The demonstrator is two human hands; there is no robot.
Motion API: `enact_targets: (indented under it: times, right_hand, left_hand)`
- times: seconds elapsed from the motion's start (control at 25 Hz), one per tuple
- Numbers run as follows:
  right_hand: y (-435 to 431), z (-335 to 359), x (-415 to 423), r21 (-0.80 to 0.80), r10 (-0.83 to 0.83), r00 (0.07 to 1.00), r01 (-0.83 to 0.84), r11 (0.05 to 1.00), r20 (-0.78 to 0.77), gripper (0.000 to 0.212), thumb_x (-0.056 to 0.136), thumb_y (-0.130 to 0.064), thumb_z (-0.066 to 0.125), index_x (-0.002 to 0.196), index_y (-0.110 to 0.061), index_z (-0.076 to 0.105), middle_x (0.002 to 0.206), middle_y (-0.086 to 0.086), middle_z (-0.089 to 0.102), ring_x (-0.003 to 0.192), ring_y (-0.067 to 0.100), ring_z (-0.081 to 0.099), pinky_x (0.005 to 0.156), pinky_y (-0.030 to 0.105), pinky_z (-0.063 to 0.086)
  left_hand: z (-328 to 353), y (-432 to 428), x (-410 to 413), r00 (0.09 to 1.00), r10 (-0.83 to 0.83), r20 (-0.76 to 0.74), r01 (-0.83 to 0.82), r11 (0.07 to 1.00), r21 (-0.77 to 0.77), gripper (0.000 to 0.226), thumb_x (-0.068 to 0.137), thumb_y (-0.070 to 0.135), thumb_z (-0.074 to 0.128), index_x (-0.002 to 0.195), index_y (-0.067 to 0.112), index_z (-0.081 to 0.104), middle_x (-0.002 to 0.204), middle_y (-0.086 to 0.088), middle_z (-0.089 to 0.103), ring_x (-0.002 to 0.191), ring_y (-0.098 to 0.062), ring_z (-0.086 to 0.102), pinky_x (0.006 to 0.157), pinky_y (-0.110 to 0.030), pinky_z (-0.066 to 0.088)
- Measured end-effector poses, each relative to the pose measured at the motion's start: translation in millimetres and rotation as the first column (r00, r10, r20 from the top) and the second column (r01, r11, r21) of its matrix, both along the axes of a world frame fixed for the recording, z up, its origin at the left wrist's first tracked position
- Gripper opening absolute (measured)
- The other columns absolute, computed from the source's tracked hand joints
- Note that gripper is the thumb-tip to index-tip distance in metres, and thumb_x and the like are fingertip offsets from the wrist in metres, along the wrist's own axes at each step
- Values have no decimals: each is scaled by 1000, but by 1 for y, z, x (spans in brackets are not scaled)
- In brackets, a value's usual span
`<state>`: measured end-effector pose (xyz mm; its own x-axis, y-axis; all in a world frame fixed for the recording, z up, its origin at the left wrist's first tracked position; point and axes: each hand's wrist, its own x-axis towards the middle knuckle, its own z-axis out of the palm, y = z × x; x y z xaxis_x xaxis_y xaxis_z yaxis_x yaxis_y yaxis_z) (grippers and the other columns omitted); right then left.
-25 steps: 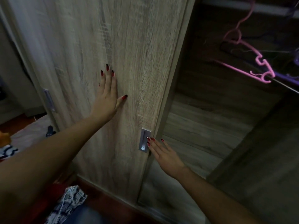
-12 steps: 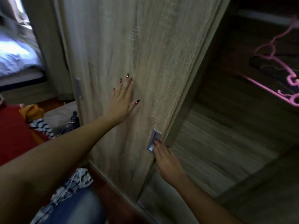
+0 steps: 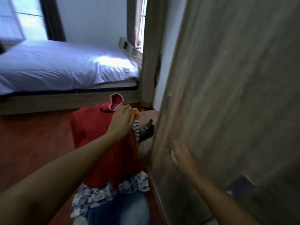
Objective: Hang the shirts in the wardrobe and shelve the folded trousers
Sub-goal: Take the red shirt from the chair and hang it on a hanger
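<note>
A pile of clothes lies on the floor by the wardrobe: a red garment (image 3: 97, 135) with a pink-trimmed neck, an orange piece (image 3: 135, 113), a black-and-white striped piece (image 3: 136, 129), a patterned white-and-blue garment (image 3: 112, 191) and blue denim (image 3: 118, 208). My left hand (image 3: 121, 122) stretches over the red garment, its fingertips at the orange piece; motion blur hides any grip. My right hand (image 3: 179, 153) hovers open just in front of the wooden wardrobe door (image 3: 227, 95). The wardrobe's inside is out of view.
A bed (image 3: 65, 65) with a white sheet stands beyond the pile, on a low wooden frame. A black object (image 3: 146, 133) lies on pinkish cloth (image 3: 146, 148) against the door's edge. Red-brown floor (image 3: 32, 140) stretches to the left.
The view has swung left, from the wardrobe door down to the clothes on the floor. My left hand left the door and reached toward the pile. My right hand came off the door handle.
</note>
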<state>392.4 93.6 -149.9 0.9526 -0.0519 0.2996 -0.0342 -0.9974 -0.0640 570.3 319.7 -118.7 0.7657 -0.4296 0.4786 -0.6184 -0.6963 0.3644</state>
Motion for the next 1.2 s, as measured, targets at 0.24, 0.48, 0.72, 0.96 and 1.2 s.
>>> enact_targets:
  times: [0.24,0.48,0.72,0.96,1.2]
  right_hand:
    - [94,45,145,496,105,995,-89,864,-4,11,92,-17,52,100,-16,60,89,-7,61,80,4,58,64,6,39]
    - [124,44,223,664,74,997,-32,747,-35,16,94,-15,50,104,-12,63,85,-4,63,75,3,58,68,15,47]
    - [138,43,258,913,137,920,384,-136,-366,43,98,-36,40,111,1,57,96,18,67,87,25,67,73,26,58]
    - [135,71,280,896,83,907,421,-143,-413,46,89,-35,59,125,-6,55,120,18,62,110,32,60,87,35,50]
    - [136,60,268,932,-68,933,345,-109,-353,21,74,-1,46,80,-15,59,65,3,54,59,18,52,56,27,45]
  left_hand:
    - [-18,108,98,949,261,-177,-255,965,56,56,85,33,65,131,4,51,145,-21,42,141,-35,29,117,-48,22]
    - [-26,87,147,958,153,-244,-138,987,80,39,88,27,58,126,19,58,133,-7,59,129,-26,49,112,-53,23]
    - [11,89,129,815,-389,-429,-153,570,-807,22,93,25,54,107,24,70,112,-7,72,107,-19,64,100,-43,49]
    - [16,118,59,626,-647,-435,463,757,-460,29,93,41,51,120,45,60,117,32,63,106,10,59,103,-12,37]
    - [14,131,56,434,-676,-595,667,685,-292,42,89,6,62,131,10,57,137,1,58,131,-10,49,116,-31,32]
